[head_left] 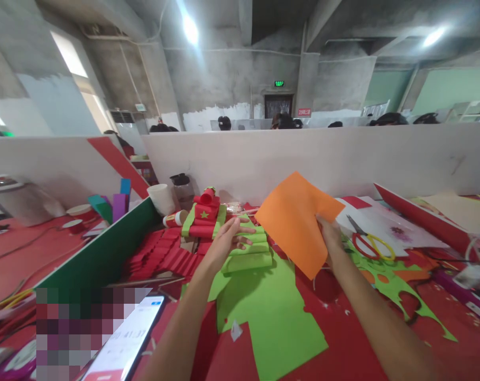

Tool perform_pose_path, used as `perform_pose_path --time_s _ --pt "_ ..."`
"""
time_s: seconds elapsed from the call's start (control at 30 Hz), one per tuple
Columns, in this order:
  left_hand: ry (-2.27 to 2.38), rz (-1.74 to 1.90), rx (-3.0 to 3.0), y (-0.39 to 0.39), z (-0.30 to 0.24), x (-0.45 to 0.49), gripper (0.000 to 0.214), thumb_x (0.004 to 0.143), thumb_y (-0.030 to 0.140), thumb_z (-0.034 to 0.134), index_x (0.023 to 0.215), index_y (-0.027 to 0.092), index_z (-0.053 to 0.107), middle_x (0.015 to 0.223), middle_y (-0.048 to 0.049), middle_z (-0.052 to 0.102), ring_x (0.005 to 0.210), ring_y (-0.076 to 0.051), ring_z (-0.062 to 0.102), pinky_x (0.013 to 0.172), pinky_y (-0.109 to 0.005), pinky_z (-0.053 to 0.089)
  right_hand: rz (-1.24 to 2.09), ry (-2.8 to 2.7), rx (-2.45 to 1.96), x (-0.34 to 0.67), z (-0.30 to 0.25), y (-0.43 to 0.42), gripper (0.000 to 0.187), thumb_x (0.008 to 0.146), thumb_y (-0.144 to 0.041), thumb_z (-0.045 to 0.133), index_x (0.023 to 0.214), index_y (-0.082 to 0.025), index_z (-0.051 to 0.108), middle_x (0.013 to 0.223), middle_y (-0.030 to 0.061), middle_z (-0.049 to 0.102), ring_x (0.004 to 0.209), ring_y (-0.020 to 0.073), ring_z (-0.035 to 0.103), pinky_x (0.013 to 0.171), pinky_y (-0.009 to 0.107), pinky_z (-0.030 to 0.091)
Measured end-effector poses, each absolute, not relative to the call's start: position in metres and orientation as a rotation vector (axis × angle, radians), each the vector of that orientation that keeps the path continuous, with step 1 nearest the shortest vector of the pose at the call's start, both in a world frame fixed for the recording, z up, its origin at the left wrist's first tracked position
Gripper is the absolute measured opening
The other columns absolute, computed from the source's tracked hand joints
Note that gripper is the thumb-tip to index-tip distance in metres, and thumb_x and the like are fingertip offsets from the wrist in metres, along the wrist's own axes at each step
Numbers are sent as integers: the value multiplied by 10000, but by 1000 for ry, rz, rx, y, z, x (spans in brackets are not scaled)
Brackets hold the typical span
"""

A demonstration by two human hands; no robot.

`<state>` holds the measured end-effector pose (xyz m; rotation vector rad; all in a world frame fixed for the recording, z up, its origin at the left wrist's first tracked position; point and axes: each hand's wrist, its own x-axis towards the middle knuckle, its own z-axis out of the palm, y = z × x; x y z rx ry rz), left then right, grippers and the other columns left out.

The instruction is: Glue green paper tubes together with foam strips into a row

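My right hand [330,236] pinches the lower right edge of an orange paper sheet [295,219] and holds it tilted above the table. My left hand [228,239] is wrapped round the left end of a bundle of green paper rolls [252,253] lying on a large green sheet [271,312]. Just beyond the rolls stands a red and green paper model with a yellow star [204,214].
Red-handled scissors [369,242] lie on white paper at the right, beside green paper offcuts [402,288]. Folded red paper pieces [164,254] pile up at the left. A phone [125,341] lies at the front left. A paper cup [161,198] and a white partition [323,153] stand behind.
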<state>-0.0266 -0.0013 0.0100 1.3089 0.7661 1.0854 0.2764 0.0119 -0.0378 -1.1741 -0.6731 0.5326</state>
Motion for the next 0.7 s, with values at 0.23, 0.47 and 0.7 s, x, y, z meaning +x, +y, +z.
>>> perform_pose_path --time_s 0.23,0.47,0.7 --pt "653 994 1467 -15 15 -19 542 809 445 664 1283 234 507 1250 -109 610 1072 -251 621 842 -353 527 369 -675 -1082 266 -32 11 517 697 -323 702 1188 -212 583 1226 79 647 1089 247 624 966 411 490" --pt "837 1195 1367 1 1 -19 523 694 397 747 1135 152 611 1003 -85 707 837 -235 666 676 -318 537 506 -771 -815 248 -25 8 531 694 -274 721 1196 -243 550 1222 54 646 1064 229 634 940 415 508" --pt "1014 1262 1334 17 -7 -29 388 688 328 710 1022 136 660 851 -59 720 799 -227 667 670 -303 518 803 -846 -836 281 -10 0 501 717 -404 706 1182 -288 562 1202 32 660 1073 253 630 799 363 552"
